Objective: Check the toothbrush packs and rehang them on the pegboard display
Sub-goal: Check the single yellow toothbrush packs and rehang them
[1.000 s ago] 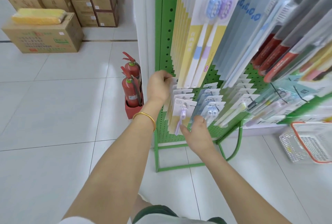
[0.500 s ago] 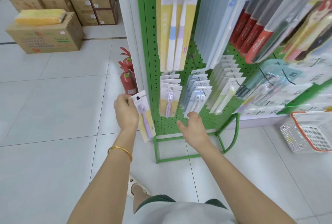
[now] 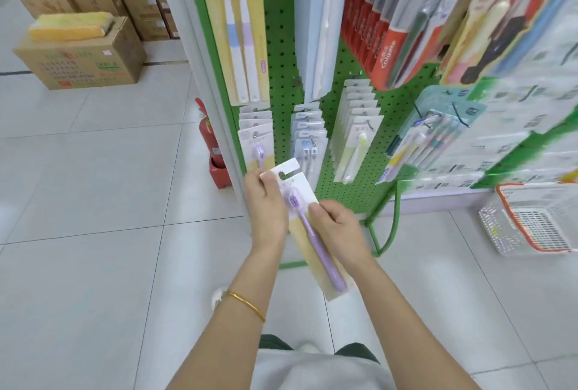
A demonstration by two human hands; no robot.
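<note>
Both grip one toothbrush pack (image 3: pixel 322 261): my left hand (image 3: pixel 266 205) topmost, right hand (image 3: pixel 339 227) midway, over white floor tiles (image 3: pixel 93 186) by the pegboard (image 3: pixel 283 45).

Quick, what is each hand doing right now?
Left hand: holding the purple toothbrush pack near its top.
Right hand: holding the same pack by its right edge.

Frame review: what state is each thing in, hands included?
purple toothbrush pack, off the pegs, tilted, held in both hands.
left hand, grips the pack's upper left edge.
right hand, pinches its right edge.
hung purple packs, on their peg.
fire extinguisher, upright on the floor.
basket, on the floor beside the display.
</note>
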